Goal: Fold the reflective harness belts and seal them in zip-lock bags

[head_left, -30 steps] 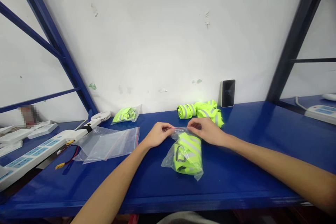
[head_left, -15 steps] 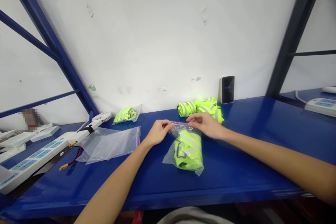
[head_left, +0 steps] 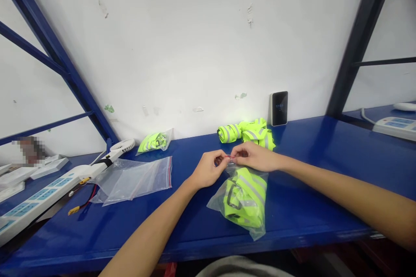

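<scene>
A clear zip-lock bag [head_left: 217,197] lies in front of me with a folded neon-yellow reflective strap bundle [head_left: 248,199] inside, grey stripes and a dark buckle showing. My left hand [head_left: 210,168] pinches the bag's red-edged zip top between thumb and fingers. Close beside it, my right hand [head_left: 252,156] pinches the same top edge, the fingertips of both hands nearly meeting. Behind my right hand rest several rolled reflective straps [head_left: 256,132] outside any bag. At the back left sits another bagged reflective strap [head_left: 155,141].
Flat clear zip-lock bags [head_left: 143,179] lie on the blue table [head_left: 188,225] to the left. Beyond them are a white power strip [head_left: 42,197], a small white fan [head_left: 125,145] and a cable with yellow connectors [head_left: 74,210]. A small display device [head_left: 279,108] stands against the wall.
My left hand has moved right along the bag's top, close to my right hand. The filled bag has shifted slightly right and nearer to me.
</scene>
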The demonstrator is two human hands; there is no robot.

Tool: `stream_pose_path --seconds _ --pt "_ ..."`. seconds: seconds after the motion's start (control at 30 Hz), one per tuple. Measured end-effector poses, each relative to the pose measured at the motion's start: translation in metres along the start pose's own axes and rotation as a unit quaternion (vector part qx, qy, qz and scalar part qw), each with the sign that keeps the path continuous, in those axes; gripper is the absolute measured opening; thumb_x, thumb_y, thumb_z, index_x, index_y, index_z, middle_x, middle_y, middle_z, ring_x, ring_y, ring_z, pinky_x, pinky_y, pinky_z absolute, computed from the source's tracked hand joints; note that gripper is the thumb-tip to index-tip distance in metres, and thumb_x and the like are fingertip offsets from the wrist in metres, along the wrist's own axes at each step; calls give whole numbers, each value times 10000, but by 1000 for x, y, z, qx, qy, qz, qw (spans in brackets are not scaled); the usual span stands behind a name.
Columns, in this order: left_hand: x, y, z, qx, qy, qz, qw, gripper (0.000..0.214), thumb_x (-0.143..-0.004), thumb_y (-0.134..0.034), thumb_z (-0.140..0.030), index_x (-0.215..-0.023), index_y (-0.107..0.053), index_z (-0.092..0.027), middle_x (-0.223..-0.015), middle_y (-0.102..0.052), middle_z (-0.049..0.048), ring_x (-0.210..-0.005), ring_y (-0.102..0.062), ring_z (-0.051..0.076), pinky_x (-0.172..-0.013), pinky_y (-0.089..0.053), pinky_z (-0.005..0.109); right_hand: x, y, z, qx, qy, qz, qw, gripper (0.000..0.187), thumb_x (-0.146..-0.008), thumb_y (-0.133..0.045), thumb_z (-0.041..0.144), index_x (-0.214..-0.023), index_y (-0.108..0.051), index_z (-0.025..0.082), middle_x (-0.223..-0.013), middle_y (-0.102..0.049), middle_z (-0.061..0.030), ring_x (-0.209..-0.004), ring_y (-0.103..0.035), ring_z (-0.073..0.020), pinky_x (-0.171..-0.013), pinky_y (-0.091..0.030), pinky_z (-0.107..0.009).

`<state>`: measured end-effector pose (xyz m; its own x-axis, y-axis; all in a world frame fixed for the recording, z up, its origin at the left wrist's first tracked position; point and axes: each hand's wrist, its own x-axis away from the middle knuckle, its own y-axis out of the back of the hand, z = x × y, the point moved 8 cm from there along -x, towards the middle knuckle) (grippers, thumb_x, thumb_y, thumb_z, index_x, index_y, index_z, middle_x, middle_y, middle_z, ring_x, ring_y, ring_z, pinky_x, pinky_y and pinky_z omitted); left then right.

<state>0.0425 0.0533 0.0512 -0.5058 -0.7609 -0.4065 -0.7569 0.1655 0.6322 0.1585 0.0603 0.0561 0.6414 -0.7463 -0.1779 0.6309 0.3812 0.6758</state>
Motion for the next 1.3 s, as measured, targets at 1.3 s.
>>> stream_pose_path --seconds 1.3 --pt "5 8 -4 -71 -49 19 996 267 -962 -441 -356 -897 -612 -161 -783 -636 11 -704 -554 135 -686 -405 244 3 -10 0 4 18 -102 995 281 -901 -508 368 -901 -698 161 -671 -591 -4 -592 -466 -135 -559 -330 -259"
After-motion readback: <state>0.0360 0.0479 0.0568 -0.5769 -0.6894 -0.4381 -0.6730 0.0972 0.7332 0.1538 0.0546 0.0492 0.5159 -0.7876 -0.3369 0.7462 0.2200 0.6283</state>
